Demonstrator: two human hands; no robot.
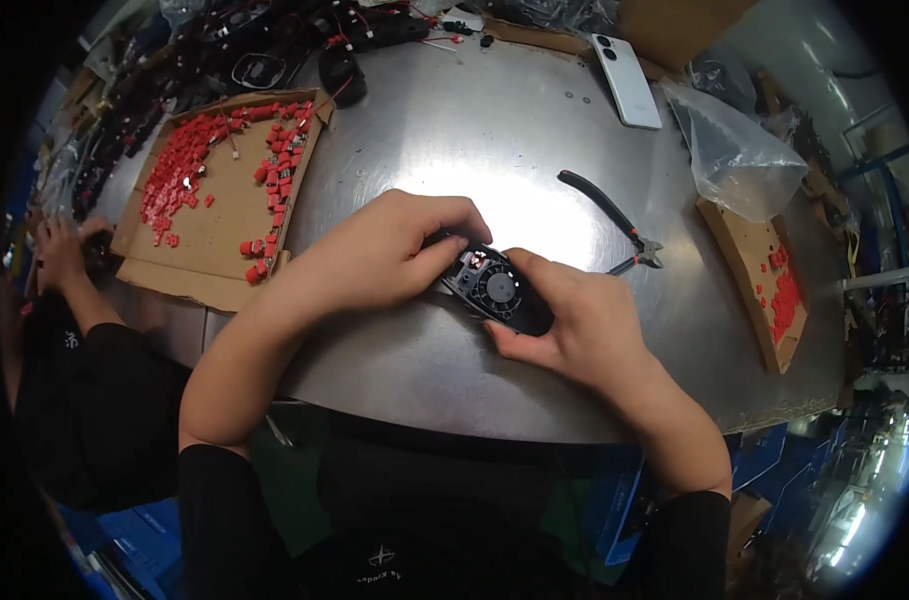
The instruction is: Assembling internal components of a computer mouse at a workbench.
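Between my two hands, just above the near part of the metal table, is a small black housing with a round fan (499, 287) set in it. My left hand (394, 245) pinches its upper left end with thumb and forefinger, close to a small red part. Around the right end curl the thumb and fingers of my right hand (579, 315). Some of those fingers are hidden under the housing. Beyond my right hand lies a pair of side cutters (614, 220) with black handles, its jaws pointing right.
A cardboard tray (214, 262) of red parts stands at the left, another cardboard tray (739, 262) at the right. Farther back are a white phone (626, 85) and a clear plastic bag (739, 155). Black housings with wires (264, 50) pile up far left. Another person's hand (62, 255) is at the left edge.
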